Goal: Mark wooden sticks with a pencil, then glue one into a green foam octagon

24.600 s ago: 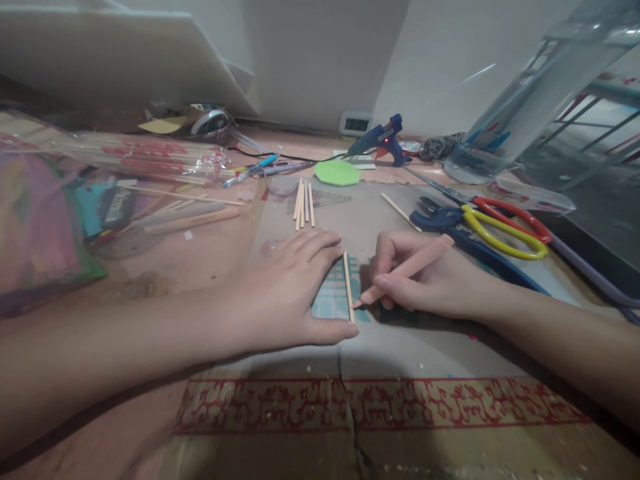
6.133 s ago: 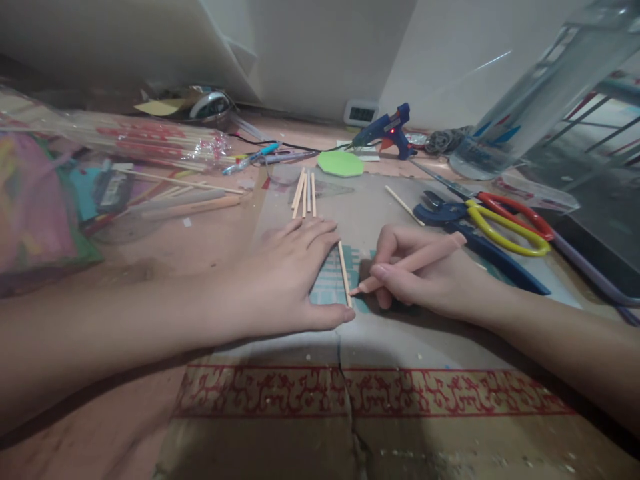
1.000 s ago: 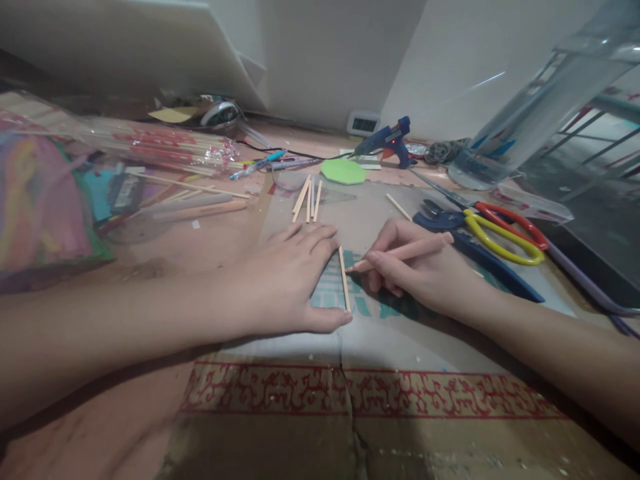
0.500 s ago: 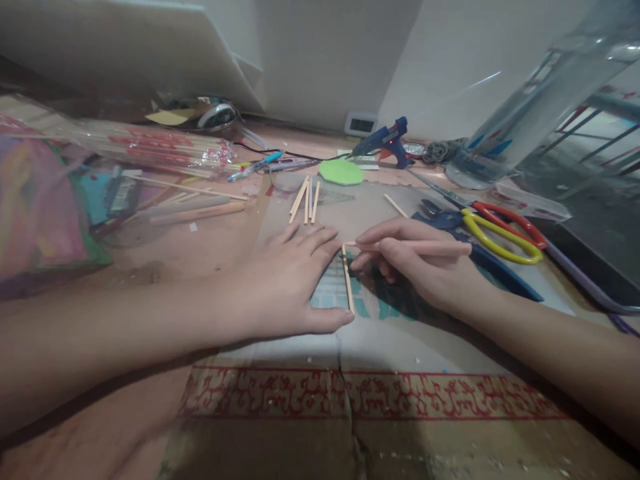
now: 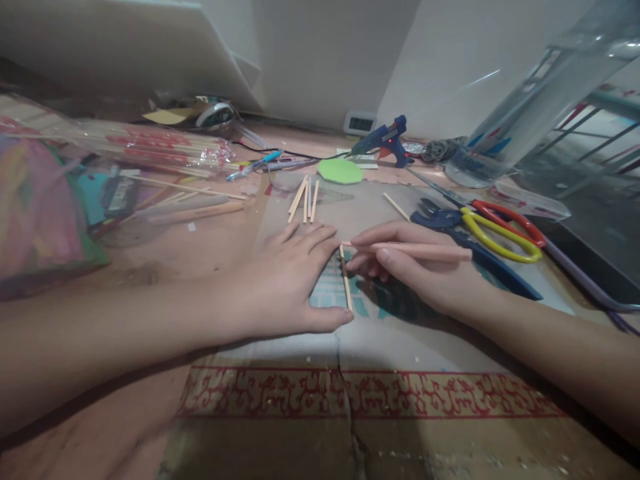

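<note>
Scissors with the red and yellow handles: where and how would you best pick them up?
Probably by the handle loops, from above and the near side. The scissors lie flat, blades pointing away from the person. I'd lift gently, since the loops seem to overlap the blue cutters.

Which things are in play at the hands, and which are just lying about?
In play:
- pink pen or pencil, in the right hand
- thin stick, steadied by the left hand
- cardboard underneath

Lying about:
- loose sticks, possibly spares
- glue gun, light on
- scissors
- blue cutters
- green paper
- bottle
</note>
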Tool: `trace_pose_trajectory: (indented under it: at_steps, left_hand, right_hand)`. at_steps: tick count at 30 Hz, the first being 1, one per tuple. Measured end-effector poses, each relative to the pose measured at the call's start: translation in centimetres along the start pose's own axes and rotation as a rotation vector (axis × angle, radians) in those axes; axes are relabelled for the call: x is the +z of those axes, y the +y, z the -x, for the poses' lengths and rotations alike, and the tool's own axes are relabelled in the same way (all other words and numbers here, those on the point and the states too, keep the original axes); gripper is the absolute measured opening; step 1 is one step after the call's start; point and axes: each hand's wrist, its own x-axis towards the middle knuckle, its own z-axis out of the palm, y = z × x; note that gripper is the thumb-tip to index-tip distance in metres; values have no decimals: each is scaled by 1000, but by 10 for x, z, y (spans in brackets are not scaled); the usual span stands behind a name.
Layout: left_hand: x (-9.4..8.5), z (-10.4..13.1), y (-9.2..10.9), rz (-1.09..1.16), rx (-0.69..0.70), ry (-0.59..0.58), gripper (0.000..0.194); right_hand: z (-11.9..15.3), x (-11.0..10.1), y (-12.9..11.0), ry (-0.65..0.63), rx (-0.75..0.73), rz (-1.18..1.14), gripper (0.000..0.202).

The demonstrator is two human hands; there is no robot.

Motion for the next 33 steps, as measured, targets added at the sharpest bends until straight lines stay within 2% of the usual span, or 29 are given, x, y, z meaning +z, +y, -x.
trace_pose_trajectory:
  at_steps: [4,8,15,20,26,30,33]
  left_hand:
    - [-1,-1,0,-10,7,-10,96]
    - [-1,-3,1,-33,5,-27,99]
    - [-1,-1,1,-48,3,-39,102]
    - [0,-1,0,-52,-5,-45,101]
    - [-1,-1,1,-49,1,-37,99]
    - [-1,0,1,-53,9,-27,97]
    - [-1,0,0,-48,6,-32,96]
  right_hand:
    - [0,0,-1,-78,54,-112,6]
    - [-1,0,-3,-75,22,-59,16]
    - [-1,-2,-8,-79,-38,31,21]
    - [-1,0,-7,-68,-24,140,27]
    - [-1,-1,-8,-151,-39,157,28]
    - [-1,-1,-10,-178,-93,179,29]
    - [-2,-1,-11,-162,-69,172,28]
